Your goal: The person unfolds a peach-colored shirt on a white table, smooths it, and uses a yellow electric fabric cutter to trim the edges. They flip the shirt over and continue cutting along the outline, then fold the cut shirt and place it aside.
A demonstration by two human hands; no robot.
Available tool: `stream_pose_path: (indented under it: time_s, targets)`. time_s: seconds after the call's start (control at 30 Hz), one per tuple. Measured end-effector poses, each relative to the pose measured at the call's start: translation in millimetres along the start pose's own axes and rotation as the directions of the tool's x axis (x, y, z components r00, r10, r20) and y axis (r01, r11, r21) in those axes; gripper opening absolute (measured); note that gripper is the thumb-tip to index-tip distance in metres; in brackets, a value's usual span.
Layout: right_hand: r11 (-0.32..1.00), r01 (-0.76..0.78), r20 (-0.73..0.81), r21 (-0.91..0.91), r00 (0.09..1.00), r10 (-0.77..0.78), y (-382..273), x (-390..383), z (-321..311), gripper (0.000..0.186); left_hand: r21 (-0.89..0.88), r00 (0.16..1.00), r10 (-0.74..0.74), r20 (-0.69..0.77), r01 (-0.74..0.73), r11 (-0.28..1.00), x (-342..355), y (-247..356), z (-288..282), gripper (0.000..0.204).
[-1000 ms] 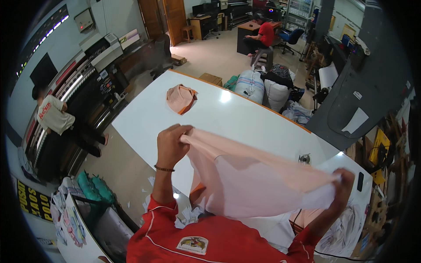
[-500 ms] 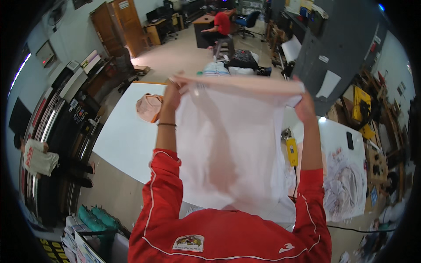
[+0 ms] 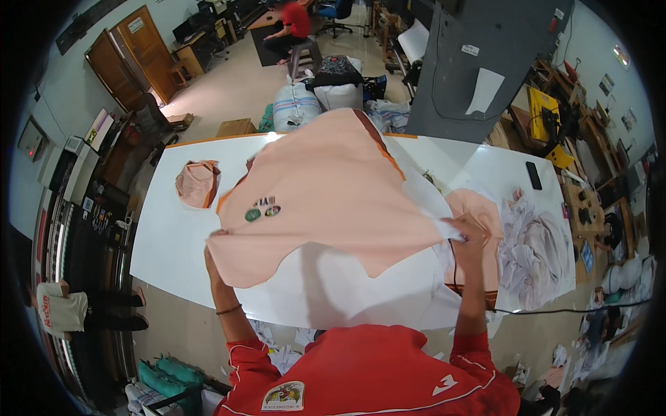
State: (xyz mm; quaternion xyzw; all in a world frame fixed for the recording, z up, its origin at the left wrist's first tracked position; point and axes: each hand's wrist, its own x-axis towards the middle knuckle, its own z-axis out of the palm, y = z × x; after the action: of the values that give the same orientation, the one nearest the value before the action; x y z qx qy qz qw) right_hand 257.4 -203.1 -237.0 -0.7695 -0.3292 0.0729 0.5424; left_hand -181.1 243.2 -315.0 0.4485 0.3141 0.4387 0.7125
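A large peach fabric panel (image 3: 326, 187), shaped like a cut shirt piece, is spread out above the white table (image 3: 166, 243). It has orange and maroon edging and small printed emblems. My left hand (image 3: 214, 244) is closed on its near left corner, the fingers partly hidden by the cloth. My right hand (image 3: 470, 230) pinches its right corner, where the white reverse side shows. Under and beside my right hand lies another peach piece (image 3: 479, 208). A small bundled peach piece (image 3: 197, 184) with orange edging sits on the table to the left.
Crumpled whitish cloth (image 3: 541, 256) and a dark phone (image 3: 533, 175) lie on the table's right side. A black cable (image 3: 555, 310) runs off to the right. Stuffed sacks (image 3: 297, 104) stand beyond the far edge. One person (image 3: 295, 28) sits at the back; another (image 3: 66, 308) stands left.
Both hands have come down and toward me with the panel. Its white side faced me before; now its peach printed side shows, spread low across the table.
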Motion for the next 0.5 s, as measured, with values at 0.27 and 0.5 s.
stream_pose_path:
  time_s: [0.27,0.5]
  targets:
    - [0.892,0.126,-0.067,-0.435,0.983,-0.172,127.6,-95.0,89.4,0.048,-0.119,0.953,-0.249,-0.171,0.231,0.966,-36.3,-111.8,-46.2,0.028]
    - [0.898,0.110,0.024,-0.426,0.994,-0.110,167.6,-158.3,100.3,0.036,-0.114,0.867,-0.311,-0.389,0.290,0.950,-86.3,-158.8,-81.0,0.031]
